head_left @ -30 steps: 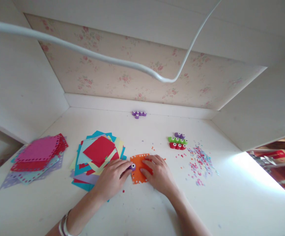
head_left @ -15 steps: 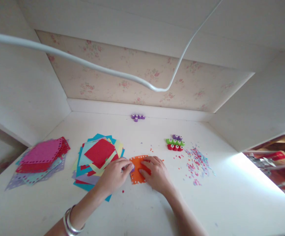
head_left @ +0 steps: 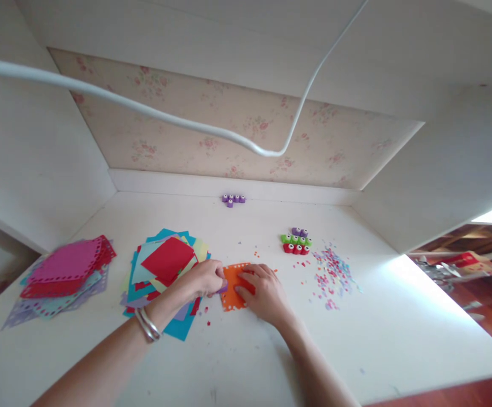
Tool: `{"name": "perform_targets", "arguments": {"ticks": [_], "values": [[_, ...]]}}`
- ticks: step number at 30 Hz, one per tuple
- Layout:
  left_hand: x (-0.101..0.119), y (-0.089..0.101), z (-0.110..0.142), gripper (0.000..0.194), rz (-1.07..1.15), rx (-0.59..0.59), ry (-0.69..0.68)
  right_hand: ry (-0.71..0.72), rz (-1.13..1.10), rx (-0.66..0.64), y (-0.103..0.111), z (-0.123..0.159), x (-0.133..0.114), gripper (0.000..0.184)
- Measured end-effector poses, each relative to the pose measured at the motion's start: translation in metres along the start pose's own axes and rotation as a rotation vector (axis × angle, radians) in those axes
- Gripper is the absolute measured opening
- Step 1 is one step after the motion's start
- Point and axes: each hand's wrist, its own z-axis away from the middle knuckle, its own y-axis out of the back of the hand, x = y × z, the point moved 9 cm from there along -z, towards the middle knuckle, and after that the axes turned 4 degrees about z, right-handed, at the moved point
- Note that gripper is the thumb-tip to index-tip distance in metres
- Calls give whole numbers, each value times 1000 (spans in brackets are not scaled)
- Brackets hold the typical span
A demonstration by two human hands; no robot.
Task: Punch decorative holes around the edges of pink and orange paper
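Note:
At the left edge of an orange sheet of paper (head_left: 229, 295), my left hand (head_left: 207, 277) is closed around a small purple paper punch (head_left: 223, 287). Most of the punch is hidden by the fingers. Small holes run along the sheet's borders. My right hand (head_left: 266, 295) lies on the right part of the sheet, fingers spread and pressing it against the white table (head_left: 237, 362). A pile of coloured paper squares (head_left: 167, 260), red on top, lies partly under my left forearm.
Punched sheets (head_left: 65, 263) lie stacked at far left. Purple punches (head_left: 233, 199) stand near the back wall. A group of red, green and purple punches (head_left: 297, 241) is at right, beside scattered paper bits (head_left: 335, 268). A white cable (head_left: 212, 129) crosses overhead.
My left hand has turned, its fist now rolled over the punch at the paper's left edge and the forearm lower. My right hand stays on the sheet. The view has shifted slightly.

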Motion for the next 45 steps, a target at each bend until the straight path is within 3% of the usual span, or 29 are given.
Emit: {"name": "perform_targets", "arguments": {"ticks": [4,8,14,21,25,29,33,36,39,41,45], "values": [[6,2,8,7,2,-9,-88,-8,-40,12,-1,1,3,22],[14,11,24,20,-8,-7,-203,-3,-82,35,-2,3,7,25],[23,37,41,31,-81,139,-340,3,-121,28,1,10,11,26],[10,29,51,29,-169,211,-431,-5,-159,86,5,14,10,24],[18,25,65,26,-149,285,-527,2,-282,146,15,12,-8,30],[31,17,81,23,-53,312,-639,144,-411,69,23,6,-47,38],[22,12,77,24,91,297,-542,167,-457,21,25,-3,-60,28],[10,14,73,32,162,316,-460,43,-511,19,23,-14,-36,21],[5,16,74,34,133,357,-458,-164,-513,56,29,-33,16,26],[7,14,77,31,88,369,-494,-348,-305,134,47,-48,65,32],[14,12,83,25,37,406,-600,-533,-61,215,88,-77,144,36]]}}
